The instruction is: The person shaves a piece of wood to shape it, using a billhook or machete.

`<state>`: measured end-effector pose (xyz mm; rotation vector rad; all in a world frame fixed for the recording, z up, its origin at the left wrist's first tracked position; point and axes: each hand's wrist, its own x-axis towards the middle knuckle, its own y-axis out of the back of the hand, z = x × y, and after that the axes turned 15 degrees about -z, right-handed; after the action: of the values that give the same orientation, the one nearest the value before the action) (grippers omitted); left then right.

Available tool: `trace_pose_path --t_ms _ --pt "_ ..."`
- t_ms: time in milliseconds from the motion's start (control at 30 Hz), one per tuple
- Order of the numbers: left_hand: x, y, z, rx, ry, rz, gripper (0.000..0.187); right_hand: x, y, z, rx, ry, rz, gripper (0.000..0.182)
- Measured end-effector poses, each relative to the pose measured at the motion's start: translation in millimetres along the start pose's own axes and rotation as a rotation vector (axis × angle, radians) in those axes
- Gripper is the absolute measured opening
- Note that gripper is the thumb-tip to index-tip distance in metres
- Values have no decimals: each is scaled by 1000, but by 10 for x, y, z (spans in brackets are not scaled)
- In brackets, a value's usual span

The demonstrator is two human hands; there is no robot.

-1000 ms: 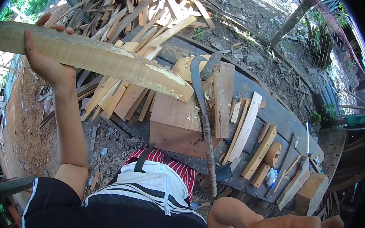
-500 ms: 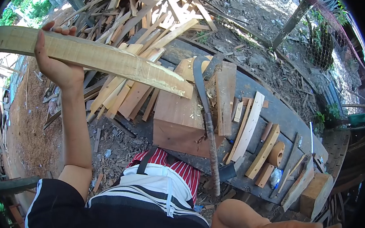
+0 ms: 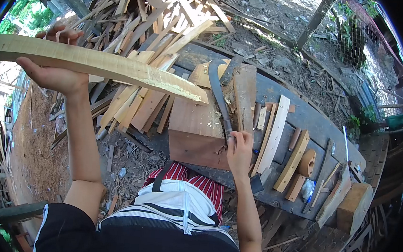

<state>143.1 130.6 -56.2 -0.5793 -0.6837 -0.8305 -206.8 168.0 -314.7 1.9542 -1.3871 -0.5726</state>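
Observation:
A long, pale, slightly curved wooden plank [image 3: 97,64] crosses from the left edge to the wooden block [image 3: 195,149], with its right end at the block's top. My left hand [image 3: 65,77] supports the plank from below, thumb in front and fingers curled up behind. A machete [image 3: 219,92] with a dark curved blade lies over the block's right side, its handle toward me. My right hand [image 3: 240,152] is closed around the handle, hiding its lower part. Light wood chips lie on the block.
A dark workbench [image 3: 301,115] carries drilled wood bars [image 3: 292,161], a rounded wooden piece with a hole [image 3: 307,162] and a pale strip [image 3: 273,136]. Scrap wood [image 3: 143,22] is heaped behind. Sawdust [image 3: 39,137] covers the ground at left.
My right hand has come from the lower right to the machete and closed on its handle. My left hand's fingers have shifted on the plank, which has moved slightly left.

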Motion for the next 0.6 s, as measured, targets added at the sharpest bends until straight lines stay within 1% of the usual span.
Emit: trace_pose_path --t_ms 33,100,133,167,233,267,300,367,400,467,500,533,567,600 --pt "27 64 -30 0 1 -10 67 -3 -105 67 7 -6 3 20" --pt "70 212 -142 37 84 15 66 4 -244 144 -338 -60 48 35" --pt "68 176 -134 -13 73 27 60 19 -276 138 -385 -67 64 44" --pt "73 134 -116 -19 77 16 60 28 -288 129 -383 -79 69 44" --pt "92 15 -28 -5 72 4 54 46 -284 95 -506 -101 125 44" --pt "79 -74 4 -96 26 4 51 44 -298 109 -506 -108 126 44" --pt "102 -85 20 -98 31 1 51 36 -327 134 -530 -95 115 44" --pt "164 -90 7 -71 -44 -130 51 -10 -355 167 -556 -86 102 44" --pt "201 13 -67 -94 -47 -189 37 -52 -354 182 -583 -82 63 42" --pt "228 -96 -50 -49 -47 -163 36 -64 -397 232 -611 -84 23 40" --pt "251 -154 -29 -6 -48 -139 37 -11 -438 289 -664 -110 2 38" --pt "298 -180 -2 -41 -21 -146 65 17 -415 267 -717 -137 -18 37" --pt "318 -216 -2 -48 -20 -150 65 4 -373 234 -718 -144 -14 37" --pt "344 -257 -1 -20 -26 -159 66 8 -321 192 -601 -178 -44 36"
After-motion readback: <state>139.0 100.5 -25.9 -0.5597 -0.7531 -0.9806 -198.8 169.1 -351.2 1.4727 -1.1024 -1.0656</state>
